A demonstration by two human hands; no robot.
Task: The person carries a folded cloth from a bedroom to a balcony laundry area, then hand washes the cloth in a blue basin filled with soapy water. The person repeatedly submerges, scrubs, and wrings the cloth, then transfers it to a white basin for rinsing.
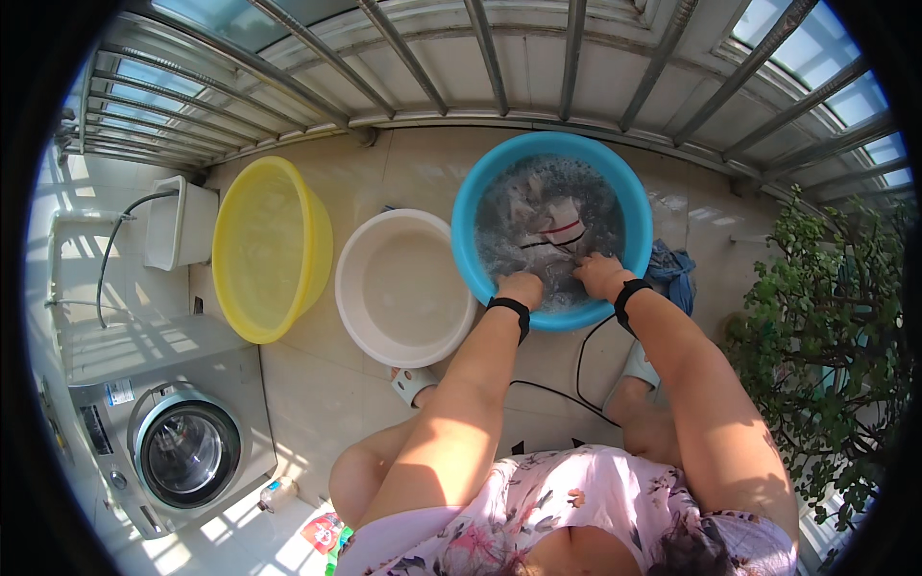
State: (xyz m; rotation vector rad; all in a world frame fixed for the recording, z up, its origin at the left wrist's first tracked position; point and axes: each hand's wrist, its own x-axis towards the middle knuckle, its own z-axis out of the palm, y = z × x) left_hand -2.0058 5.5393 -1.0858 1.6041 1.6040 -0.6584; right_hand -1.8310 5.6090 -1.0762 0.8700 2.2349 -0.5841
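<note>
Murky, sudsy water fills a blue plastic basin (pixel 634 216) in front of me. A pale garment (pixel 565 216) with red and dark stripes lies partly under that water. My left hand (pixel 520 289) dips into the basin at its near left side, its fingers curled downward and mostly hidden. Close to the garment's lower edge, my right hand (pixel 603 275) reaches in, fingertips at the water's surface. Grey water and foam hide whether either hand grips cloth. Each wrist wears a black band.
Left of the blue basin stand a white basin (pixel 346 288) and a yellow tub (pixel 317 266). A front-loading washing machine (pixel 191 446) is at lower left. Blue cloth (pixel 671 273) lies right of the basin, near a leafy plant (pixel 821 338). A black cable (pixel 578 367) crosses the floor. Metal railings (pixel 490 57) line the far side.
</note>
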